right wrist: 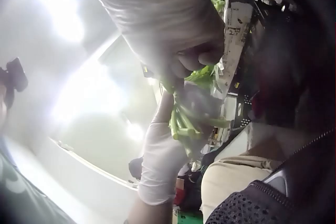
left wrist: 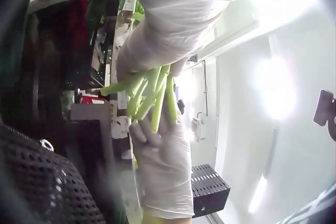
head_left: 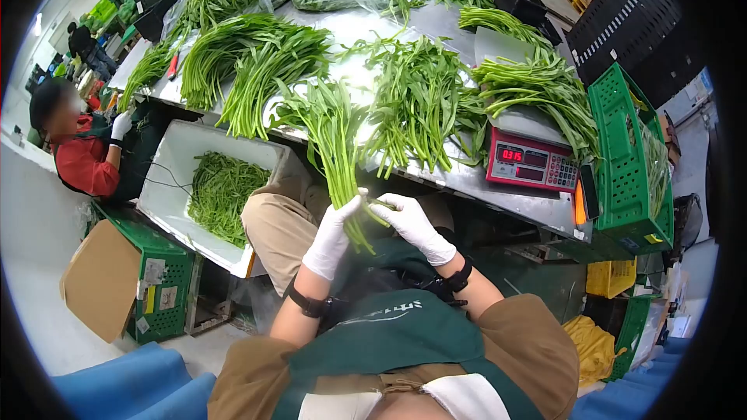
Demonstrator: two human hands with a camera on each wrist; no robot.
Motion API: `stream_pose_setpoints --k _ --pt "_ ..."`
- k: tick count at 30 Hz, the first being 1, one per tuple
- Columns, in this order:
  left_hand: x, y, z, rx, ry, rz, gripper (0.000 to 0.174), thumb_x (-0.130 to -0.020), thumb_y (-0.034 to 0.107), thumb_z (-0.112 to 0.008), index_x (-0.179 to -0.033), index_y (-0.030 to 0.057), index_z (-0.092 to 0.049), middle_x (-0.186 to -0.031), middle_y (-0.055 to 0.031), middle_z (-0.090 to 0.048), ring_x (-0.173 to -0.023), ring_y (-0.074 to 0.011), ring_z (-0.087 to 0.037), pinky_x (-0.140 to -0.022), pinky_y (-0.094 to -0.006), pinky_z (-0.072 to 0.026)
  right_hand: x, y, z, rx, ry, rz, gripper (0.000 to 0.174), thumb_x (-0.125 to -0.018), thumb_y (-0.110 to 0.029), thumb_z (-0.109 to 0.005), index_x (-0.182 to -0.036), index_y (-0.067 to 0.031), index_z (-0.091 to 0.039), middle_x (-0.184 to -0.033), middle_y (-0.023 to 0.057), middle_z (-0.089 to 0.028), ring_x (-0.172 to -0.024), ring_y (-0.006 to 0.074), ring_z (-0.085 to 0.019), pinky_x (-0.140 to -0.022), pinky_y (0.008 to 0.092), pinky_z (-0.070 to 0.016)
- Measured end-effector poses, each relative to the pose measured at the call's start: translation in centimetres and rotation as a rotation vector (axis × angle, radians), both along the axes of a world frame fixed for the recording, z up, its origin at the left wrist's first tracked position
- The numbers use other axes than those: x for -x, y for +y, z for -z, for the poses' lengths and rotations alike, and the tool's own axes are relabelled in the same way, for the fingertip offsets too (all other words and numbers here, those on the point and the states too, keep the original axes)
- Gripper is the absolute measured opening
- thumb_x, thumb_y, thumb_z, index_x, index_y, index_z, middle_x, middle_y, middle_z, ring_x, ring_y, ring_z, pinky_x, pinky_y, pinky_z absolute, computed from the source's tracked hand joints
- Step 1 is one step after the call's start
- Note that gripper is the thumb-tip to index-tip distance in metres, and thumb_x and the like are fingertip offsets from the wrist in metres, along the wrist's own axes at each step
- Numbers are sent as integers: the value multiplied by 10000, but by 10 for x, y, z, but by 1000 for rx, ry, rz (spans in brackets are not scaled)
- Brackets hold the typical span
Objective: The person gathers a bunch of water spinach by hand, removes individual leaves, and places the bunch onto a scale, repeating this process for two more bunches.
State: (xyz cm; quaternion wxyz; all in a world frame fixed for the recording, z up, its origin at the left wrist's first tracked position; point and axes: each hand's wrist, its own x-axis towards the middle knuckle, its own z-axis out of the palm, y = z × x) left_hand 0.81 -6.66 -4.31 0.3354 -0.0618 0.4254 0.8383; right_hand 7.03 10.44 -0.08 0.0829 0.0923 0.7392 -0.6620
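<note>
My gloved left hand (head_left: 331, 237) grips a bunch of water spinach (head_left: 334, 136) around its lower stems. The leafy end points away over the table edge, while cut stem ends (head_left: 359, 237) stick out below the hand toward my apron. Close beside it, my gloved right hand (head_left: 411, 225) pinches a stem at the bunch's side between thumb and fingers. In the left wrist view the pale green stem ends (left wrist: 152, 98) fan out between both hands. In the right wrist view, my right hand (right wrist: 168, 24) covers part of the bunch, and more stem ends (right wrist: 184, 124) show below it.
More water spinach piles (head_left: 412, 93) lie on the metal table (head_left: 436, 23). A red scale (head_left: 529, 159) reading 0.315 bears another bunch. Green crate (head_left: 622, 163) stands right; a white foam box (head_left: 167, 179) of greens stands left. Another person (head_left: 89, 148) sits at far left.
</note>
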Motion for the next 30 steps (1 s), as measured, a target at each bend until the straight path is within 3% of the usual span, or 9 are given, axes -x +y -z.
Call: stream_pose_setpoints --k 4,7,9,10,12,14,17,20,30 --pt "2 9 6 -161 -29 -60 359 -922 205 -673 -1228 47 -571 -998 -36 -630 -937 -170 -624 -841 -328 -519 -6 2 -10 -348 149 -7 167 -921 -181 -630 -939 -30 -697 -827 86 -682 -711 179 -656 -674 277 -498" --pt "9 6 4 -216 -39 -72 420 -913 196 -687 -1271 41 -533 -985 -36 -628 -951 -179 -626 -861 -341 -521 -8 20 -21 -533 692 33 164 -911 -170 -652 -864 -18 -694 -723 54 -636 -613 109 -576 -582 256 -463" --pt "10 0 1 -168 8 -57 426 -909 189 -691 -1275 39 -532 -980 -34 -628 -943 -177 -626 -858 -333 -520 -13 44 -50 -437 600 326 86 -882 -103 -655 -862 -34 -702 -810 44 -662 -724 126 -596 -669 243 -454" --pt "11 -2 -1 -197 -1 -38 458 -897 178 -703 -1292 34 -524 -973 -33 -628 -935 -173 -627 -856 -321 -517 -12 47 -60 -57 558 603 144 -960 -116 -592 -889 -20 -672 -849 22 -672 -751 140 -615 -732 261 -480" --pt "7 -2 1 -172 16 -42 470 -891 167 -705 -1300 28 -520 -975 -35 -629 -931 -171 -626 -854 -315 -514 2 57 -95 187 816 948 215 -1029 -172 -491 -982 -17 -631 -709 -43 -498 -623 41 -419 -568 223 -336" --pt "5 5 2 -136 23 -46 482 -886 150 -700 -1309 16 -513 -982 -41 -632 -926 -166 -624 -848 -310 -509 22 35 -123 352 1027 880 186 -1032 -153 -456 -993 -33 -593 -732 -15 -521 -581 26 -347 -532 199 -282" --pt "1 8 -4 -90 46 7 496 -896 157 -688 -1331 11 -499 -1002 -49 -634 -944 -170 -622 -863 -315 -512 52 -46 -136 -90 872 142 545 -813 -114 -726 -1312 -26 -524 -1213 120 -586 -1095 253 -558 -950 367 -442" --pt "-7 -1 -6 -13 44 -7 401 -861 118 -693 -1219 21 -540 -935 -46 -630 -819 -156 -620 -767 -291 -519 81 -59 -91 -582 972 150 574 -770 -124 -750 -1297 -50 -536 -1138 153 -596 -1041 319 -580 -922 389 -460" --pt "-16 21 -11 349 344 -118 305 -790 71 -760 -1063 -18 -661 -824 -21 -655 -688 -87 -576 -646 -238 -471 42 2 -31 -885 735 90 347 -741 -156 -758 -1070 -98 -662 -800 63 -574 -732 252 -577 -689 368 -455"
